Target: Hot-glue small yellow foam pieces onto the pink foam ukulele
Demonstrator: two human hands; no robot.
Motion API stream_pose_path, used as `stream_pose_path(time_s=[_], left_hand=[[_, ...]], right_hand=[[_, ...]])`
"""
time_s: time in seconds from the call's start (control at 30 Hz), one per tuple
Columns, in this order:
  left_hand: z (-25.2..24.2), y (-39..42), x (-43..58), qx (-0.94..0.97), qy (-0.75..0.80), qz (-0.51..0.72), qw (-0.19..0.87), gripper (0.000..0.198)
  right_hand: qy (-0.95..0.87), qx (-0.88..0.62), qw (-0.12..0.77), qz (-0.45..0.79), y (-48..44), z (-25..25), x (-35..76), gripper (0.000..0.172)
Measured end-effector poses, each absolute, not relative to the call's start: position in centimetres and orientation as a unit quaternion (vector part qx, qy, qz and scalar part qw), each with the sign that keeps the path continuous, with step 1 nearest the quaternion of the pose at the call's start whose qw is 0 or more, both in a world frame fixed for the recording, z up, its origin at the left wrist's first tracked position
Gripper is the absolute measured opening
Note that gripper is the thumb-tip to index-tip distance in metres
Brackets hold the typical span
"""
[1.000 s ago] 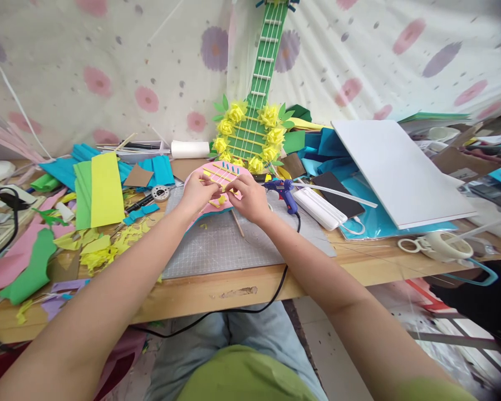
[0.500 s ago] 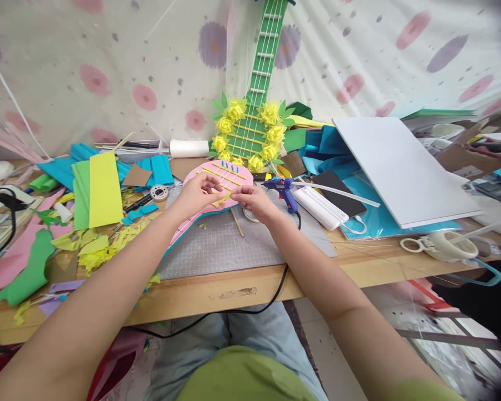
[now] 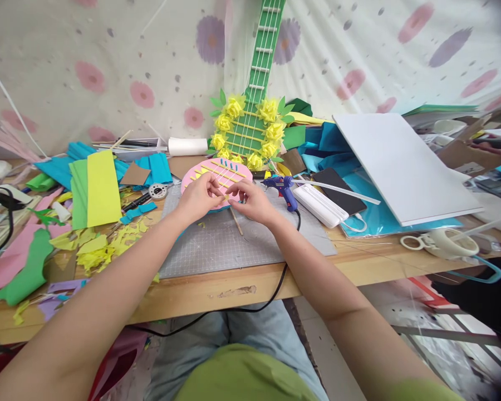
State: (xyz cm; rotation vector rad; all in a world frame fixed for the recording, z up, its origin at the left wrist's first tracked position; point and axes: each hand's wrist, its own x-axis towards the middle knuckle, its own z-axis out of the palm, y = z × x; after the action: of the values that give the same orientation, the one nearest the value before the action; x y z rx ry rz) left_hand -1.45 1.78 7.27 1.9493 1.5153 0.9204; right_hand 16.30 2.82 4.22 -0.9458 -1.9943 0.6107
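A pink guitar-shaped craft body (image 3: 196, 174) with yellow strips lies on the grey cutting mat (image 3: 234, 242). My left hand (image 3: 199, 196) and my right hand (image 3: 250, 200) meet over its lower edge. Both pinch a small yellow paper piece (image 3: 225, 196) between fingertips, just above the pink body. A thin wooden stick (image 3: 236, 221) lies on the mat under my right hand. Behind stands a green paper guitar (image 3: 254, 120) ringed with yellow paper flowers.
A blue glue gun (image 3: 281, 186) with a black cord lies right of my hands, beside a white power bank (image 3: 319, 206) and a white board (image 3: 401, 164). Coloured paper sheets and yellow scraps (image 3: 92, 245) cover the left side. A tape dispenser (image 3: 442, 245) sits at the right.
My hands have drawn closer together over the pink body's lower edge, still pinching the yellow piece. The view shifted slightly.
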Motion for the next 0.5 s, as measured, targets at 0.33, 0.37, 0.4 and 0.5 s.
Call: stream_pose_path(time_s=[0.33, 0.37, 0.4, 0.5], left_hand=[[7.42, 1.52, -1.21, 0.718, 0.591, 0.315, 0.189, 0.03], [7.48, 1.46, -1.15, 0.718, 0.594, 0.313, 0.184, 0.03], [7.54, 1.39, -1.08, 0.717, 0.598, 0.309, 0.181, 0.031], [7.69, 1.18, -0.88, 0.714, 0.606, 0.298, 0.183, 0.031]], right_hand=[[-0.775, -0.463, 0.356, 0.243, 2.4, 5.13, 15.71, 0.018], [-0.776, -0.463, 0.352, 0.245, 2.45, 5.17, 15.63, 0.015], [-0.777, -0.463, 0.349, 0.246, 2.48, 5.22, 15.56, 0.013], [-0.778, -0.465, 0.341, 0.249, 2.47, 5.4, 15.41, 0.008]])
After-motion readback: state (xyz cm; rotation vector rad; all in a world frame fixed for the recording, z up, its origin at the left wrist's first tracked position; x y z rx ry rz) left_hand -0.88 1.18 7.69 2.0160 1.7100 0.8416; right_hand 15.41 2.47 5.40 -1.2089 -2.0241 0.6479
